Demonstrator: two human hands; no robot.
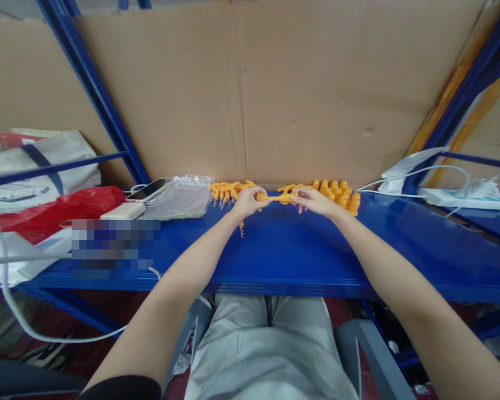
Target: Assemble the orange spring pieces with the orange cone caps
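Observation:
My left hand pinches the left end of an orange plastic corkscrew part above the blue table. At its other end, my right hand grips the same piece between thumb and fingers. The piece is level, with a narrow ridged middle. Behind my left hand lies a row of orange corkscrew pieces with metal spirals pointing toward me. A single metal spiral shows just below that hand. Several orange plastic bodies are grouped behind and right of my right hand.
The blue table meets a cardboard wall. To the left are clear plastic bags, a phone, a white box and a red bag. A power strip and white cables lie right. Blue posts flank the table.

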